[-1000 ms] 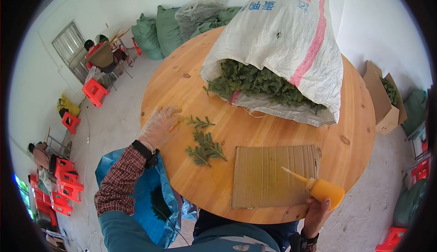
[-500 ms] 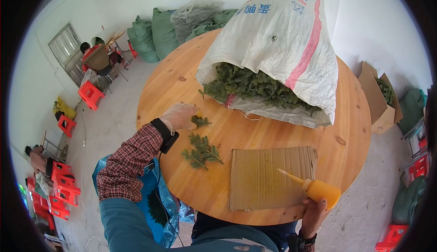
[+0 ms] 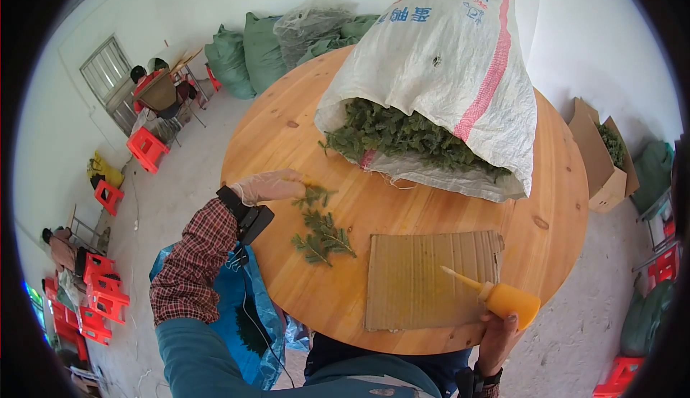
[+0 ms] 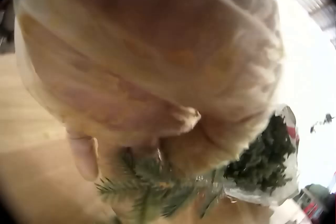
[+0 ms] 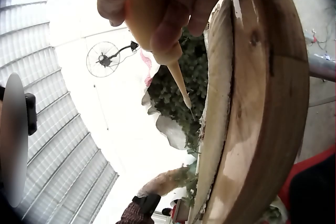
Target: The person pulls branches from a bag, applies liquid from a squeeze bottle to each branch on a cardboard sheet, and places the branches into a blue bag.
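My left hand [image 3: 269, 184], in a clear thin glove, is at the left of the round table with its fingertips pinching a small green fir sprig [image 3: 315, 196]. In the left wrist view the sprig [image 4: 152, 187] sticks out below the gloved fingers, which partly hide its stem. Two more fir sprigs [image 3: 323, 238] lie just nearer me on the wood. My bare right hand [image 3: 497, 337] grips a yellow squeeze bottle [image 3: 512, 303] by its body, its long nozzle pointing left over a ridged cardboard sheet [image 3: 410, 283]. The right wrist view shows fingers curled around this bottle [image 5: 147, 14].
A white woven sack [image 3: 431, 60] stuffed with fir greenery [image 3: 402, 132] lies at the table's [image 3: 273, 132] back. A blue bag [image 3: 266, 355] hangs by the near left edge. Red stools [image 3: 147, 146] and people are at the left; an open carton [image 3: 604, 161] stands right.
My left hand reached right to the small sprig, then drew slightly back left with its fingertips at the sprig's end. My right hand and the bottle stay nearly still.
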Available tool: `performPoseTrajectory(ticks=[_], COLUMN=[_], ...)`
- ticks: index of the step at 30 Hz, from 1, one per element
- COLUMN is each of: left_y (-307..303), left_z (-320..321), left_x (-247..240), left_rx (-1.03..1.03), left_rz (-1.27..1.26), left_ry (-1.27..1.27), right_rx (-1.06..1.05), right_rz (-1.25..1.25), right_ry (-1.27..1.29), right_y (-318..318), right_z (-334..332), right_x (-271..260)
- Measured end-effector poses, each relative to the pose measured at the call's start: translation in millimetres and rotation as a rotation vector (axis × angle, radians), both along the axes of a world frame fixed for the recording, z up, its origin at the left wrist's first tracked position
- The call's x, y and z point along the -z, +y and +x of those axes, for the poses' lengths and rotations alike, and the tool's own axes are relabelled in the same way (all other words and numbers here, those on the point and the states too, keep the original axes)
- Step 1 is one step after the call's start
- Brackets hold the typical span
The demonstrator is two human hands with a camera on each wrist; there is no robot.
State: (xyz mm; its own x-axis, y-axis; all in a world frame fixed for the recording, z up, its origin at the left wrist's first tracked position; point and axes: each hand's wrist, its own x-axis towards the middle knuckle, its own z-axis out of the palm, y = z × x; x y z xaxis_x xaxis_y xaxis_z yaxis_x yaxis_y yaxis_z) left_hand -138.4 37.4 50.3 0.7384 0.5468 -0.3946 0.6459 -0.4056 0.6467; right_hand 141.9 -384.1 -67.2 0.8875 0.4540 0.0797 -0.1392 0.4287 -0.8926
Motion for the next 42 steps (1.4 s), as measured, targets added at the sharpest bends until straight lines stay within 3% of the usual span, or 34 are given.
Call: performPoseTrajectory(ticks=[4, 5, 8, 9, 12, 13, 16, 21, 24, 25, 27, 29, 31, 34, 37, 42], left_y=[5.6, 7.4, 15.0, 18.3, 28.5, 34.9, 42.6, 37.9, 8.0, -7.5, -48.1, -88.7, -115.5, -182.4, -210.2, -199.1], left_z=[13.9, 16.7, 33.4, 45.2, 91.7, 96.0, 109.3, 98.8, 84.7, 79.8, 72.5, 72.8, 69.2, 78.5, 81.6, 81.6], left_x=[-17.3, -16.2, -2.3, 1.0, 6.0, 13.9, 31.8, 21.4, 4.8, 0.7, -2.1, -0.8, 33.7, 20.8, 19.6, 5.0], left_rx=[0.261, 0.261, 0.024, 0.022, -0.001, 0.003, 0.12, 0.107, -0.125, -0.123, -0.26, -0.238, -0.143, -0.102, -0.013, 0.059], left_rz=[0.176, 0.177, 0.736, 0.739, 1.055, 1.058, 1.431, 1.216, 1.006, 1.006, 0.754, 0.357, 0.385, 0.255, -0.131, 0.193], left_ry=[0.106, 0.105, -0.118, -0.122, 0.151, 0.143, 0.173, 0.041, -0.232, -0.227, -0.305, -0.403, -0.364, -0.29, -0.345, -0.274], right_rx=[0.0, -0.004, -0.009, -0.01, -0.013, -0.012, -0.001, -0.006, -0.043, -0.061, -0.054, -0.034, -0.027, -0.012, -0.052, -0.04], right_rz=[-0.008, -0.012, -0.01, -0.009, -0.016, -0.022, -0.014, -0.021, -0.026, -0.027, -0.004, 0.035, 0.026, 0.018, -0.003, -0.016], right_ry=[0.006, 0.009, 0.015, 0.016, 0.007, 0.006, 0.002, -0.001, -0.01, -0.017, -0.01, -0.008, -0.005, -0.001, -0.027, -0.023], right_y=[-1.2, -0.7, -1.0, -1.1, -0.7, -0.8, -0.1, -0.9, -3.5, -3.9, -2.2, -1.7, -2.6, -3.6, -4.0, -5.3], right_z=[1.0, 1.0, 2.6, 3.4, 2.6, 2.1, 1.1, 1.8, 3.9, 3.8, 2.8, 2.7, 3.1, 1.6, 0.3, 0.6], right_x=[-0.1, 0.1, 3.3, 3.7, 0.8, -0.4, 2.3, 2.4, 3.1, 3.0, 2.4, 2.2, 3.9, 4.5, 2.2, 4.9])
